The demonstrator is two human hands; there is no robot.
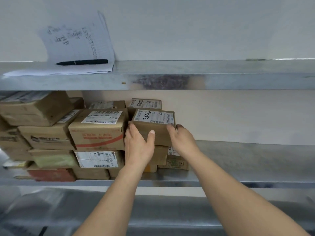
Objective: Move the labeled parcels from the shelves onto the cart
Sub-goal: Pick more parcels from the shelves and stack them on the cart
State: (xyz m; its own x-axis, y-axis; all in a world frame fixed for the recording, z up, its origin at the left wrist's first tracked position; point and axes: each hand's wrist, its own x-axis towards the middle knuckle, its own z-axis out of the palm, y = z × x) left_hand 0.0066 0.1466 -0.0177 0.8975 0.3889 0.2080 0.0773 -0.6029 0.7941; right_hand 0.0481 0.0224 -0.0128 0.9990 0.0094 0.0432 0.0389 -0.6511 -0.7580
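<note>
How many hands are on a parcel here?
2: left hand holds the left side of the marker-numbered parcel, right hand its right side, on the middle shelf.

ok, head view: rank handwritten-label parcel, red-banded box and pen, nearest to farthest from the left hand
1. handwritten-label parcel: gripped by the left hand, touching.
2. red-banded box: immediately left of the hand.
3. pen: on the upper shelf, up and left.

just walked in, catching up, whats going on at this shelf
A person is reaching into the middle shelf with both hands. The left hand grips the left side of a small labeled parcel, and the right hand grips its right side. The parcel appears to rest on other boxes at the right end of the stack, not yet lifted away.
</note>
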